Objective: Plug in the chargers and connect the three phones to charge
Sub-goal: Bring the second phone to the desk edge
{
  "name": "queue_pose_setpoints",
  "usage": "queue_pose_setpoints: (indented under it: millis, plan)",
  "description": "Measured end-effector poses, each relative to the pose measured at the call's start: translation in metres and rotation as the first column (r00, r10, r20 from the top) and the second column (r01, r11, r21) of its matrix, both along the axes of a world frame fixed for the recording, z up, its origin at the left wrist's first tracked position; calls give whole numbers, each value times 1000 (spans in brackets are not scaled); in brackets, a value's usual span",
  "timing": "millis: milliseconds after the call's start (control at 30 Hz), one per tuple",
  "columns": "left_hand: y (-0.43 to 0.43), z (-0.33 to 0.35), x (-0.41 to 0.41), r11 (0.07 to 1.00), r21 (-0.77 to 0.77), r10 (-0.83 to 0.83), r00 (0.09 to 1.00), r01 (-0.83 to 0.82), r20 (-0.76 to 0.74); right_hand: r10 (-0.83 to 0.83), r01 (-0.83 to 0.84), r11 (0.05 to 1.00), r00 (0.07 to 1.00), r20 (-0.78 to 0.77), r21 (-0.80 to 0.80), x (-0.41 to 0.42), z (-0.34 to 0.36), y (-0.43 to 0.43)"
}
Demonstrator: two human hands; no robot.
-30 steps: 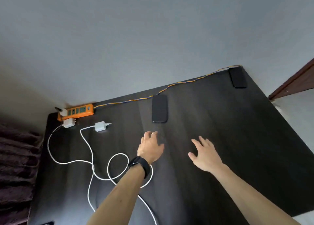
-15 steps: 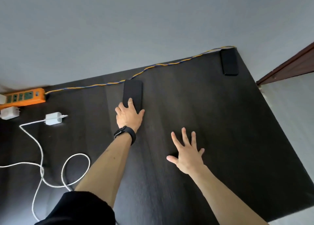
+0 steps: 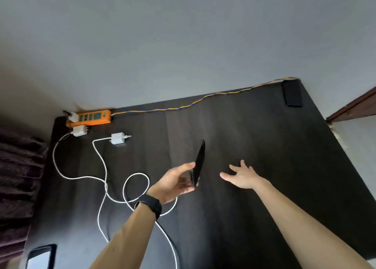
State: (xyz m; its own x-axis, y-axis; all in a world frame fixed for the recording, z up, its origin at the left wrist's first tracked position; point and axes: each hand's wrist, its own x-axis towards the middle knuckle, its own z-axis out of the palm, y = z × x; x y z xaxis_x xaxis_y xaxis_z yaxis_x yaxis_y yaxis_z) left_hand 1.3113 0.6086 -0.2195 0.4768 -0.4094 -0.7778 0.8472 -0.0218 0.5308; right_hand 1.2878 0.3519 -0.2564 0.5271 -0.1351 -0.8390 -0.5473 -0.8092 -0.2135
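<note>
My left hand (image 3: 173, 182) grips a black phone (image 3: 199, 162) by its lower end and holds it on edge above the dark table (image 3: 264, 146). My right hand (image 3: 242, 175) hovers just right of it, fingers spread, holding nothing. A second black phone (image 3: 292, 93) lies flat at the table's far right corner. A third phone (image 3: 39, 257) with a reflective screen lies at the near left edge. An orange power strip (image 3: 91, 117) sits at the far left. Two white chargers (image 3: 80, 130) (image 3: 118, 138) lie unplugged in front of it, their white cables (image 3: 105, 179) looping across the table.
A yellow-blue braided cord (image 3: 203, 100) runs from the strip along the wall to the far right corner. A white plug (image 3: 73, 116) sits in the strip's left end. Dark purple fabric (image 3: 18, 167) lies to the left, a brown door frame (image 3: 354, 106) to the right.
My left hand reached the middle phone lying flat on the table, took hold of it and lifted it up on edge. My right hand stayed open beside it.
</note>
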Motion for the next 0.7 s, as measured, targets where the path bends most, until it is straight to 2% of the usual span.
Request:
queue_pose_setpoints:
  millis: [67,100,167,200,367,467,500,533,633,700]
  plan:
    - [23,2,-35,999,-36,-5,1000,5,-3,-215,209,967,976,23,146,-11,19,22]
    - [39,6,-55,999,-42,-3,1000,3,-8,-336,322,917,942,19,234,-23,29,43]
    - [67,10,-88,999,-20,-36,999,36,7,-549,523,750,834,-59,406,-54,43,84]
    - [89,13,-107,998,6,-64,998,64,22,-586,562,686,803,-107,462,-72,51,116]
    - [159,17,-161,945,204,-291,943,257,160,-670,593,567,736,-99,572,-135,58,217]
    - [206,23,-189,784,527,-513,819,327,256,-689,612,553,718,-103,565,-160,57,271]
    - [219,22,-197,753,579,-540,796,312,274,-683,605,564,724,-94,562,-165,55,285]
    - [233,21,-204,762,582,-522,801,283,293,-673,592,576,734,-84,564,-169,54,297]
    - [283,8,-218,887,447,-268,917,115,296,-631,539,584,772,-79,607,-177,54,332]
    - [309,9,-228,905,421,-214,927,69,309,-613,534,568,782,-110,626,-184,58,353]
